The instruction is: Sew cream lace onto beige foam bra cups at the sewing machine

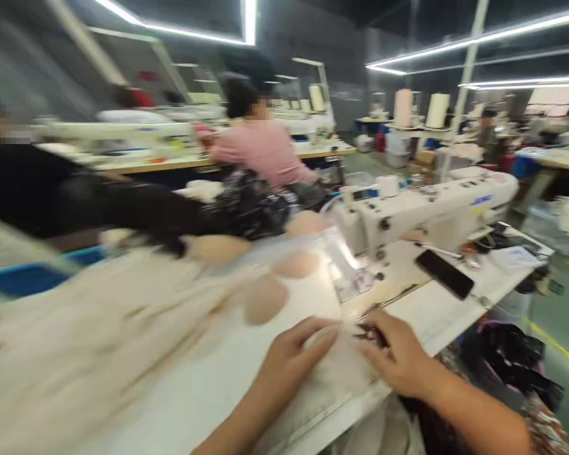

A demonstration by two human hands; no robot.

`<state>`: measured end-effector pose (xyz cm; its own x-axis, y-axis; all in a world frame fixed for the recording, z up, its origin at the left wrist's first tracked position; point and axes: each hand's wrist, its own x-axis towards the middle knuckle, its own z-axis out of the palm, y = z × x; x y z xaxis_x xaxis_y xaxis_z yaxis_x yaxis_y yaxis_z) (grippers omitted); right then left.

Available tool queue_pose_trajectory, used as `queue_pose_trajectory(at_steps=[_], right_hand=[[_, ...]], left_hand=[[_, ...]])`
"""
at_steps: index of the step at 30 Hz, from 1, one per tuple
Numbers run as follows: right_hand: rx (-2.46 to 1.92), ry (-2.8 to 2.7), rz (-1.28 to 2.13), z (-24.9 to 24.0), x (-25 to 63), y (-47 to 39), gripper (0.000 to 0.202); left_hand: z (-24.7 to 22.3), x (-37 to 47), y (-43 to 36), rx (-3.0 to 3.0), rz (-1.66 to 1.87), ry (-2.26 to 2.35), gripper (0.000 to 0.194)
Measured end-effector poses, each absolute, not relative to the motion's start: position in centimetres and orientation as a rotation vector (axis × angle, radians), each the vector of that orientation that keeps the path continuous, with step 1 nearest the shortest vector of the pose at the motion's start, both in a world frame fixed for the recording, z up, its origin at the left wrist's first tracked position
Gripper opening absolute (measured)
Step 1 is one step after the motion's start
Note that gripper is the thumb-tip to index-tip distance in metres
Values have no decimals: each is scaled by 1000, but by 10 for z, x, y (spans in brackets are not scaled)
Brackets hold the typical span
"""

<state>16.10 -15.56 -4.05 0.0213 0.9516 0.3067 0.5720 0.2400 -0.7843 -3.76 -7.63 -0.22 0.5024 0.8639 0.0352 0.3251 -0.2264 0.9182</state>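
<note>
From here, the left hand [301, 344] pinches pale cloth [344, 357] just in front of the machine [422, 212]. The right hand [398, 354] grips small dark snips [373, 336] at the cloth's edge.

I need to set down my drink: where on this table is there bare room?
A free strip of white table lies between the black phone and the near edge. Another, blurred, lies between the pale cloth pile and the left forearm. It's crowded around the beige pads by the sewing machine, and beyond the phone.
</note>
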Motion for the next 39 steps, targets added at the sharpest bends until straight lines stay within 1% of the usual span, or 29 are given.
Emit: queue_pose_trajectory(at_steps=[5,9,12,19,35,39], right_hand=[[-1348,-1821,249,-44,165,-156,25],[-1311,-1867,-32,-47,161,-153,21],[-1320,-1902,-115,-48,161,-149,19],[-1377,-1891,-46,-47,161,-148,22],[-1382,-1871,-29,-47,157,-147,26],[-1386,-1837,45,-47,158,-147,27]], left_hand=[[-5,-38,-77,1529,691,1001,33],[-5,-35,-79,1524,674,949,33],[-7,-36,-78,1541,667,941,32],[-8,-36,-78,1542,672,962,30],[-5,-36,-80,1491,652,957,28],[-6,-36,-80,1487,654,963,28]])
